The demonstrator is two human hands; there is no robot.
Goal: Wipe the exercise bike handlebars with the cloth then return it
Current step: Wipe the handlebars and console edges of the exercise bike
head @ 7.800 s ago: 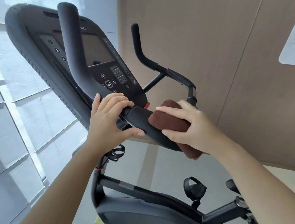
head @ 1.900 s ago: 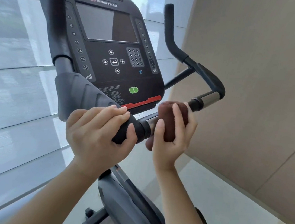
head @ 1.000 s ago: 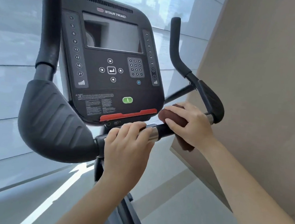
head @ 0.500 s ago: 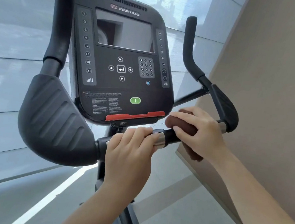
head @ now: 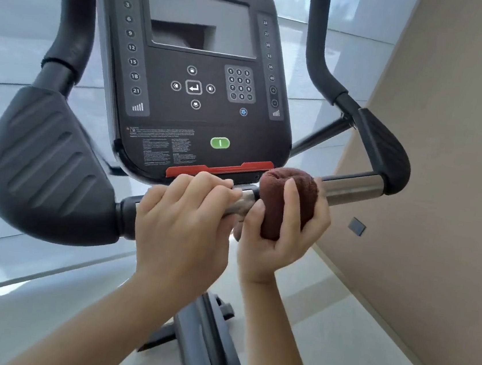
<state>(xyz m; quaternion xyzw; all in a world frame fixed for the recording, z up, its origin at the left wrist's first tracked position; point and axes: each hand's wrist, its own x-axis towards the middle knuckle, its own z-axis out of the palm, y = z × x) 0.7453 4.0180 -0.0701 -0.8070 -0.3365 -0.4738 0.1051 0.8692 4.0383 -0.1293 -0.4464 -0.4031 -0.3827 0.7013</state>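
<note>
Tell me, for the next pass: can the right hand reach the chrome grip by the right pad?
Likely yes: the right hand grips the brown cloth right beside the chrome grip, and nothing covers that grip.

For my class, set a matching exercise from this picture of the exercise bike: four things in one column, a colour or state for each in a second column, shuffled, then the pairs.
Column one:
1 cloth
2 lowest console button
3 left hand
4 handlebar tube right of the cloth

Column two:
a green
b shiny silver
c brown, wrapped round the handlebar tube
d gripping the handlebar tube beside the cloth

Pairs: 1-c; 2-a; 3-d; 4-b
</note>
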